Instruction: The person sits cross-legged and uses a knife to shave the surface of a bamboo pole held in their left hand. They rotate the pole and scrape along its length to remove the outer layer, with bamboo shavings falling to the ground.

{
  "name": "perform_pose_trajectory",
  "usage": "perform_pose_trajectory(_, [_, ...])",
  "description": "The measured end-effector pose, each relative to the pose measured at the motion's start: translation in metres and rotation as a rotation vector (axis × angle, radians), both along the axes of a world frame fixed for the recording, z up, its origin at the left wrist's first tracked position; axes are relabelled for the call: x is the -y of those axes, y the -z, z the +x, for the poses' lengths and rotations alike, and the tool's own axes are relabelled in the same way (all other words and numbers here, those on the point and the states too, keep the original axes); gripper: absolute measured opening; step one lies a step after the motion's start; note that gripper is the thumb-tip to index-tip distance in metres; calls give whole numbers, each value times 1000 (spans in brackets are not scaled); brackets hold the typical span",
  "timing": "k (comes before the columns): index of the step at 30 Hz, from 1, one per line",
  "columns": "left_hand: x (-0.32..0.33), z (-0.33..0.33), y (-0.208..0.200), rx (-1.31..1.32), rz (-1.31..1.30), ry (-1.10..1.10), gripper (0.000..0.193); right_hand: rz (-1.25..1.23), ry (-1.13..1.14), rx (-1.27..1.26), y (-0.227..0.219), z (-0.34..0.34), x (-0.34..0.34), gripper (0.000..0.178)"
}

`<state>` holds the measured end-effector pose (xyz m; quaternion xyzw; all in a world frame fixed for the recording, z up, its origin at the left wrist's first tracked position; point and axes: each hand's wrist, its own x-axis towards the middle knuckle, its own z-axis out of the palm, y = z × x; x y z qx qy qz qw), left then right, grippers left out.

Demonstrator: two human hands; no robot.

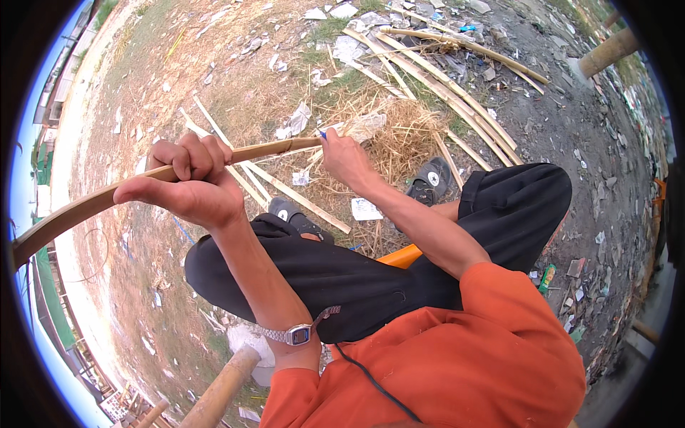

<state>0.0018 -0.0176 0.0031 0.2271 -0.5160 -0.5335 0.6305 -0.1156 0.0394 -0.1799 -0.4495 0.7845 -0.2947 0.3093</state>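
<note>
Left hand (189, 192) closed around a long wooden strip (267, 149), fingers curled over it, thumb pointing out to the left. Strip runs from the far left edge, through that hand, to the right hand (346, 160), above and beyond the knees. Right hand narrow, fingers folded, a small blue thing (323, 134) poking out at the fingertips; can't tell if it's a tool, or whether these fingers also pinch the strip's end. Risks, my judgement: strip looks bowed (lens may add to that), so a loose left grip could let it twist or spring; a rough edge could leave splinters in the bare fingers; if the blue thing has a blade, a slip could cut a hand. Beyond the hands: metal wristwatch (298, 334) on the left wrist, black trousers (364, 292), orange shirt (457, 364), straw-like shavings (407, 132) ahead of the feet, more loose strips (457, 96) lying ahead and right, litter around. Markings: the dark shoes (431, 181) carry a round white patch with a star; a white paper scrap (366, 209) beside them has print too small to read; watch display not legible; green packet (547, 279) off right, print unreadable.
</note>
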Motion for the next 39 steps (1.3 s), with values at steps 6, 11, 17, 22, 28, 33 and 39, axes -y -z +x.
perform_pose_trajectory(6, [-4, 11, 8, 34, 33, -71, 66, 53, -7, -58, 33, -1, -3, 20])
perform_pose_trajectory(11, [-2, 0, -1, 0, 4, -13, 67, -3, 5, -183, 64, -9, -14, 25])
perform_pose_trajectory(17, [-3, 6, -1, 34, 23, -58, 65, 94, 8, -90, 8, 0, 10, 19])
perform_pose_trajectory(22, [-2, 2, -1, 21, -8, -25, 65, 538, -120, -188, 180, -46, -64, 32])
perform_pose_trajectory(28, [-2, 4, 2, 23, 7, -23, 67, 206, 202, -27, 105, -39, -56, 30])
perform_pose_trajectory(33, [2, -2, -2, 31, -5, 1, 67, 60, 92, 47, 64, -9, -18, 27])
perform_pose_trajectory(39, [5, 2, -1, 65, -31, 13, 67, 76, 67, -105, 126, -20, -24, 25])
